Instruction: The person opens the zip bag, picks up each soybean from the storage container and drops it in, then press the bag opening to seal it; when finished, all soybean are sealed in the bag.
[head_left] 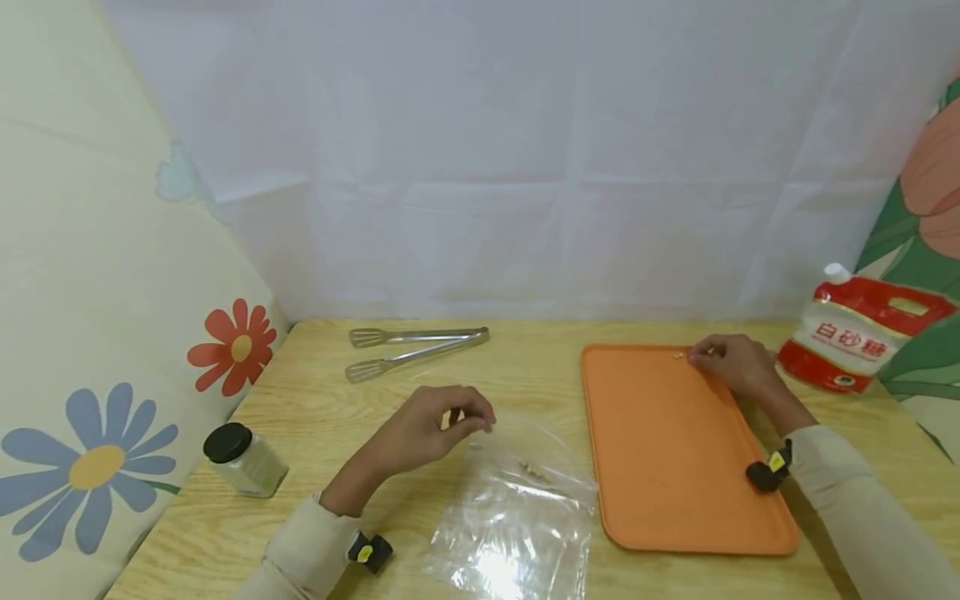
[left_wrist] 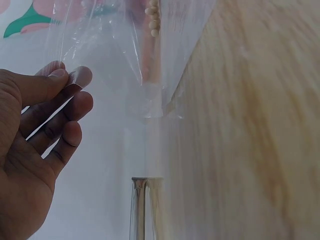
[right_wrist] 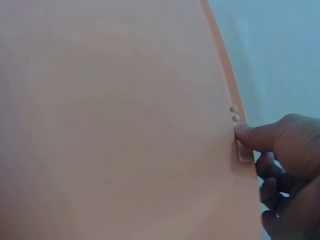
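My left hand (head_left: 431, 425) pinches the upper left edge of a clear plastic bag (head_left: 517, 508) between thumb and forefinger; its other fingers are loosely bent. Inside the bag, several pale round beans (left_wrist: 153, 17) lie close together near its mouth. At the far right corner of an orange tray (head_left: 675, 450), my right hand (head_left: 735, 362) has its thumb against the rim, other fingers curled at the outer side. Two beans (right_wrist: 235, 113) lie along the rim right beside the thumb tip. I cannot tell whether anything is between the right thumb and forefinger.
Metal tongs (head_left: 420, 346) lie spread at the back left, their slotted ends to the left. A small jar (head_left: 247, 462) with a black lid stands at the left. A red and white sugar pouch (head_left: 855, 333) stands at the back right, before the white cloth (head_left: 525, 208).
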